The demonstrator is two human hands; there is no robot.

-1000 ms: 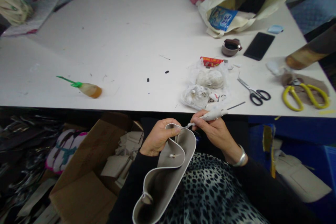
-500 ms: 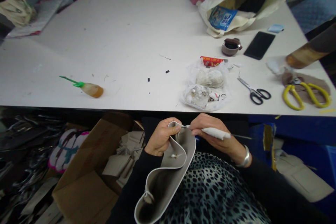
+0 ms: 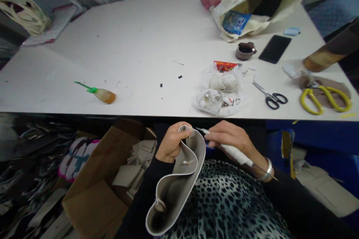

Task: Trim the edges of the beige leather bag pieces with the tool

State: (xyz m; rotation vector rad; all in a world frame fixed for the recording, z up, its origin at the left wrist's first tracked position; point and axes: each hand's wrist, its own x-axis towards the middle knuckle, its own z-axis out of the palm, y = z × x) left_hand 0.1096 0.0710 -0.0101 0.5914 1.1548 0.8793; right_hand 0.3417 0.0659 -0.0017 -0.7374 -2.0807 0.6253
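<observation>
My left hand [image 3: 172, 142] is closed on the top corner of a light grey, folded bag-like piece [image 3: 193, 179], thumb on the near side. The piece hangs open below it, its edge curving in waves over my lap. My right hand [image 3: 231, 138] grips a thin pointed tool with a white-wrapped handle [image 3: 237, 154]. The tool's tip points left toward the held corner, a small gap from the piece's edge. A thin dark rod sticks out of the wrapped end, past my wrist. What the tool is exactly, I cannot make out.
On the white table [image 3: 134, 52] lie a green-capped glue bottle [image 3: 103, 95], a plastic-wrapped bundle [image 3: 218, 91], scissors [image 3: 270, 95], yellow-handled pliers [image 3: 325, 99], a phone [image 3: 275, 49] and a cloth bag [image 3: 258, 7]. Below at left stands a cardboard box [image 3: 92, 194] of grey pieces.
My right hand has drawn the tool's tip back from the corner, and its wrapped handle now slants down to the right. My left hand still holds the piece.
</observation>
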